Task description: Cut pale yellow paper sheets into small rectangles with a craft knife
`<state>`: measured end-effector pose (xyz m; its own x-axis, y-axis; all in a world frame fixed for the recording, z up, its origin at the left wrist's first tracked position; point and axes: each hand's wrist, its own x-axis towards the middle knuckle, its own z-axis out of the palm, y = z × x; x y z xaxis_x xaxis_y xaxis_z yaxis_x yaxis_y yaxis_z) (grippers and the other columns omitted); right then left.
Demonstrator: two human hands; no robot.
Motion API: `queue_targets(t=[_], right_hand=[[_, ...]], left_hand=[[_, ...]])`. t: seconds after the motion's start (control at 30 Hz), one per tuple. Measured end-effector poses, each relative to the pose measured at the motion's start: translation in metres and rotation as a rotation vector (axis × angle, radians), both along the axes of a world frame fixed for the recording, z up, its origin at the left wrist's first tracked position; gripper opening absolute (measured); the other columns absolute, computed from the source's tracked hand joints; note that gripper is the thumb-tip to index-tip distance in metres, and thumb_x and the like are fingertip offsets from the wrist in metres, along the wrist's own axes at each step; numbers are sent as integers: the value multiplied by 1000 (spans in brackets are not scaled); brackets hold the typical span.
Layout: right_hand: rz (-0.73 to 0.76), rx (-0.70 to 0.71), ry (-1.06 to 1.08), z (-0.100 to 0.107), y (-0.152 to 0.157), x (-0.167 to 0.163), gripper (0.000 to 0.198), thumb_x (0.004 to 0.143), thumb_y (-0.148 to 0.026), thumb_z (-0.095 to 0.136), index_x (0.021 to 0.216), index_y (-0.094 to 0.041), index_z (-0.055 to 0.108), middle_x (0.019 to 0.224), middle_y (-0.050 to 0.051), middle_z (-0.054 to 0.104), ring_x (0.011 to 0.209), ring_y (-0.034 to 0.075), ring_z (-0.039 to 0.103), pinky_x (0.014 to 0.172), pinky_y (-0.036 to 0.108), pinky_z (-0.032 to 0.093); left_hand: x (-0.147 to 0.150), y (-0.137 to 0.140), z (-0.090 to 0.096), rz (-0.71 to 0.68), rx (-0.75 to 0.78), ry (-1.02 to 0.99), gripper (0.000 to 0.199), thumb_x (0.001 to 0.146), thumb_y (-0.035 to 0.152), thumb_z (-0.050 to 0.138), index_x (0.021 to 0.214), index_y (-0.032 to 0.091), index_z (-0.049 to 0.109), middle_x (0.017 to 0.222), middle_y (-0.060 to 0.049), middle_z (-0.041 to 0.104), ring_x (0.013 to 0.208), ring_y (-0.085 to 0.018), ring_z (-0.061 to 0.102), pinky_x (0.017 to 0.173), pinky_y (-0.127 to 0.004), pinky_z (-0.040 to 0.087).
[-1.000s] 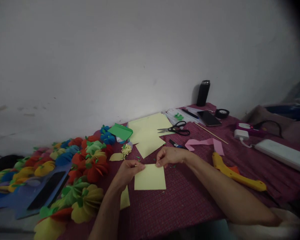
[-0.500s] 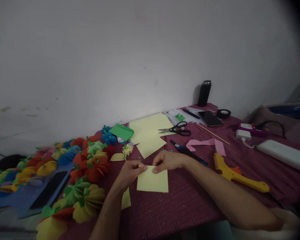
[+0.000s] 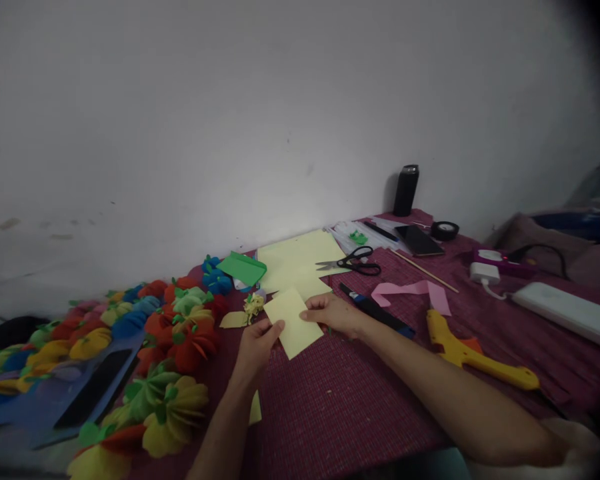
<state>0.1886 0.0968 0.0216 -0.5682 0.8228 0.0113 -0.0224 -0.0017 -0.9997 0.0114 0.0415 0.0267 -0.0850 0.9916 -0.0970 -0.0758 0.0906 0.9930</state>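
Note:
A pale yellow square sheet (image 3: 294,327), foam or paper, is held tilted above the table between both hands. My left hand (image 3: 260,341) pinches its left edge, thumb on top. On the opposite edge, my right hand (image 3: 333,313) grips it the same way; the fingers underneath are hidden. Just behind the square lies another pale yellow piece (image 3: 307,287), partly covered. A small yellow curled flower-like bit (image 3: 253,305) and a yellow scrap (image 3: 234,320) rest left of it. Part of a further yellow piece (image 3: 255,408) shows beside my left forearm.
Colourful pumpkin-like foam pieces (image 3: 190,340) crowd the left side. Black-handled scissors (image 3: 353,261) lie on large yellow sheets (image 3: 290,257). A utility knife (image 3: 375,308), pink strip (image 3: 410,289), yellow glue gun (image 3: 475,357), phone (image 3: 420,240) and power strip (image 3: 565,310) are on the right.
The yellow square has been raised off its flat position near the table and turned to a slant. My hands have shifted from its far edge to its left and right edges.

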Motion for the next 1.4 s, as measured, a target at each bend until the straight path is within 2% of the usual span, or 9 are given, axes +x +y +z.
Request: queue_targets(t=[0.17,0.37,0.5,0.67,0.87,0.93,1.0,1.17,1.4], right_hand=[[66,-5,-54,4,3,4,25,64,-37,61,60,-13,54,48,-6,47,41,5,40,38,16,30],[256,-66,-169,6,-1,9,23,63,-34,62,64,-12,58,51,-4,52,42,4,43,40,15,33],[457,-101,-327,1,-6,8,23,60,-33,65,70,-12,61,55,-4,54,44,5,46,39,14,35],[548,-152,-407,3,-15,2,27,60,-32,64,79,-13,62,62,-2,57,47,5,49,43,15,40],[452,-139,-401,8,-44,8,24,69,-37,55,76,-14,59,62,-1,57,49,8,51,47,19,42],[322,95,-624,14,-54,21,33,72,-45,49,71,-13,60,60,4,59,53,12,54,49,22,40],[14,439,-859,22,-59,41,39,70,-52,49,70,-15,61,65,8,61,64,18,56,56,26,39],[-393,709,-1188,28,-54,94,26,77,-37,46,90,-18,57,86,9,61,83,23,54,69,31,38],[-458,700,-1355,-5,-45,107,32,75,-34,51,99,-13,51,96,15,56,92,26,51,75,35,37]], left_hand=[[-2,0,1,10,22,-11,31,60,40,67,69,11,64,56,-1,60,49,-12,53,47,-21,40],[1,2,5,21,12,-9,45,59,38,68,92,10,59,71,-6,64,57,-15,57,53,-24,44],[-1,-3,17,213,204,150,49,66,35,63,110,18,48,97,-6,58,75,-14,58,64,-25,45],[3,-37,25,89,282,459,34,73,32,56,104,18,53,97,-7,58,86,-18,56,75,-28,43],[10,-92,6,135,337,710,33,79,27,48,112,22,47,112,-7,52,102,-22,49,86,-35,38],[9,-104,-4,119,393,812,31,79,26,47,110,22,49,110,-8,53,104,-23,47,89,-38,36],[7,-112,-13,57,458,902,28,78,25,48,106,22,53,109,-8,55,105,-23,47,90,-38,36],[-3,-123,-22,-50,527,1052,33,77,22,48,110,23,50,116,-8,51,109,-23,45,91,-38,38],[-5,-121,-9,-481,524,1201,52,73,23,52,124,25,39,133,-8,34,122,-26,29,99,-46,27]])
